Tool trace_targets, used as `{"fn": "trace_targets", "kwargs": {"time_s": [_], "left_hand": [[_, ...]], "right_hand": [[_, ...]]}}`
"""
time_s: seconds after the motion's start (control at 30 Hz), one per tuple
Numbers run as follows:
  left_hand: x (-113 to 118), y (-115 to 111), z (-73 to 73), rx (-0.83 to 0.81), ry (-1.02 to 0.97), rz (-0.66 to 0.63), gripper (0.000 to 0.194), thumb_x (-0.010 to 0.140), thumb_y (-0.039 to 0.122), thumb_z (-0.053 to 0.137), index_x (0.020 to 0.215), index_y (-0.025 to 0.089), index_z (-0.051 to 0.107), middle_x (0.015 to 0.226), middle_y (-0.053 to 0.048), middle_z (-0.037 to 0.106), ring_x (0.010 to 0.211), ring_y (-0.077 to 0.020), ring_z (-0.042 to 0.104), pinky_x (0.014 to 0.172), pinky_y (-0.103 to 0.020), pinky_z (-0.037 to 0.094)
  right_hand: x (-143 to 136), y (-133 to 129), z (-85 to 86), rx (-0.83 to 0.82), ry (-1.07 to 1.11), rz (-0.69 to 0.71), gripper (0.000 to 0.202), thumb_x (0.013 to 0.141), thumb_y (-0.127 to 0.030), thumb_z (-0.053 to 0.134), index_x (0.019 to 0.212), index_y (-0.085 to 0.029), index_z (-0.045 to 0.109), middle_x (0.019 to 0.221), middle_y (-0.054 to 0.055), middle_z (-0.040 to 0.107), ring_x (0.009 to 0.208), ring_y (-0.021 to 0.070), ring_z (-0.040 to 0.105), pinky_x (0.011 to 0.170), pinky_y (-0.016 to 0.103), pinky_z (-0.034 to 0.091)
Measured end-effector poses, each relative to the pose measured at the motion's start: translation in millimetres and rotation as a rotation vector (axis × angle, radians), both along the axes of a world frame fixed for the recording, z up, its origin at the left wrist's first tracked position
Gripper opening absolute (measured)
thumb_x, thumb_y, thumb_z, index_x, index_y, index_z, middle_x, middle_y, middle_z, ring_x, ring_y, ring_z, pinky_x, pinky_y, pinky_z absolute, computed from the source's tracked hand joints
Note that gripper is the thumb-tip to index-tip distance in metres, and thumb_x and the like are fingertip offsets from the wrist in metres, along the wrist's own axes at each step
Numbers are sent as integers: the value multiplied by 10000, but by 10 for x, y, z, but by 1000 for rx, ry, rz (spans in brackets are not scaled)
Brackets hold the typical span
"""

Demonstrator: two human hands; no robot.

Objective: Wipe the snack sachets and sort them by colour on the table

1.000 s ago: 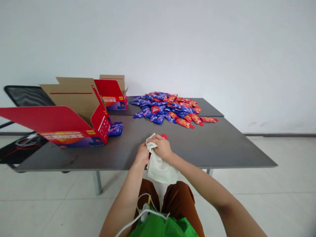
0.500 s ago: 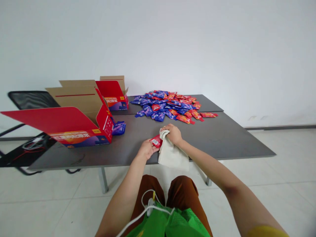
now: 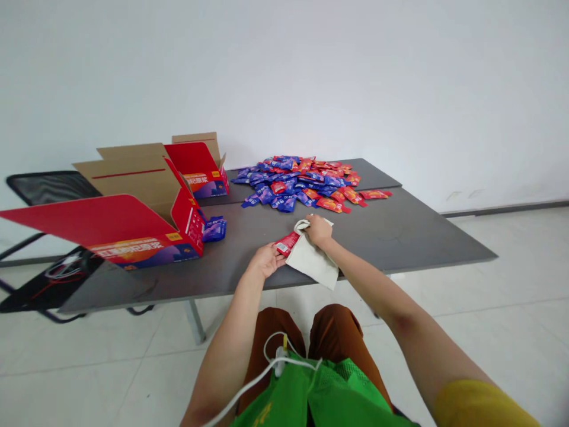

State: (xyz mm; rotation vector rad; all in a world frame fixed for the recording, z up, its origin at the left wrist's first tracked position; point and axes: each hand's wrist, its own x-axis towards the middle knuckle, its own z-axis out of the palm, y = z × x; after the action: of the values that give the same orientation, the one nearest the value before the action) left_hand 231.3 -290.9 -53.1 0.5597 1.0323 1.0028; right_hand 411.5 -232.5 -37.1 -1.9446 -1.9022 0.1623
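Clearly, left hand [image 3: 265, 260] holds a barcoded sachet [image 3: 287, 243]; right hand [image 3: 318, 230], cloth [image 3: 315, 262]; the box [image 3: 155, 256] bears Chinese characters [image 3: 128, 248].

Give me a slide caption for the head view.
Left hand holds a red packet while the right hand grips a pale cloth.

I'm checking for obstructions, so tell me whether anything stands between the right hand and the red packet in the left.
Yes: the pale cloth, gripped by the right hand, lies between it and the red packet, covering the packet's far end. Nothing visible separates the left hand from the packet.
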Motion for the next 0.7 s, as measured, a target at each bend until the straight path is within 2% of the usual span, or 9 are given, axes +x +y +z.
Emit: {"fn": "trace_targets", "kwargs": {"time_s": [0.1,0.17,0.27,0.33,0.4,0.5,0.57,0.63,0.7], "left_hand": [[-42,-1,53,-50,-15,-79,195,867,99,453,1035,144,541,810,-95,693,718,-195,688,750,-422,557],[-63,4,76,-64,-44,-121,193,845,71,456,995,147,550,811,-95,696,719,-202,690,736,-425,558],[-53,4,79,-65,-89,-113,172,821,55,464,872,134,608,695,-71,675,635,-180,665,677,-351,558],[-9,4,61,-48,-100,-62,169,813,71,487,789,122,646,620,-62,650,581,-159,637,626,-291,542],[61,7,26,-43,-51,25,177,790,66,505,733,109,667,561,-55,625,545,-150,617,574,-253,516],[184,24,-41,-61,60,167,166,730,25,522,697,97,668,445,-13,548,477,-152,587,506,-237,470],[249,36,-64,-78,101,225,150,714,23,531,685,95,659,385,14,488,429,-154,562,479,-238,447],[277,31,-45,-92,126,250,140,718,27,531,694,91,652,382,16,488,409,-150,554,483,-240,451],[259,-5,15,-100,134,239,147,731,30,517,732,83,654,435,-11,552,433,-149,579,520,-249,483]], "right_hand": [[96,-61,59,47,112,24,177,796,-268,600,937,-262,705,977,25,681,884,184,617,692,237,420],[19,-206,81,127,185,116,202,791,-229,586,944,-272,711,986,3,682,885,160,613,710,222,421],[-216,-471,63,157,219,330,207,779,-209,588,915,-285,723,954,-15,685,848,140,615,706,211,422],[-364,-596,27,128,194,418,183,780,-226,596,889,-292,728,959,-13,685,842,141,617,703,214,425],[-459,-634,-8,79,172,365,166,790,-263,601,893,-301,726,975,-7,684,845,150,622,699,222,432],[-481,-535,-31,7,132,103,168,809,-368,604,922,-308,713,962,11,681,844,175,634,667,236,442],[-422,-419,-22,1,66,-16,199,826,-421,591,920,-292,709,959,35,675,845,187,641,656,239,443],[-320,-311,0,24,-22,-63,216,847,-421,576,920,-267,708,973,61,666,844,189,646,663,238,444],[-191,-237,27,33,-103,-94,220,867,-393,562,942,-243,704,990,85,656,847,192,651,674,242,448]]}}
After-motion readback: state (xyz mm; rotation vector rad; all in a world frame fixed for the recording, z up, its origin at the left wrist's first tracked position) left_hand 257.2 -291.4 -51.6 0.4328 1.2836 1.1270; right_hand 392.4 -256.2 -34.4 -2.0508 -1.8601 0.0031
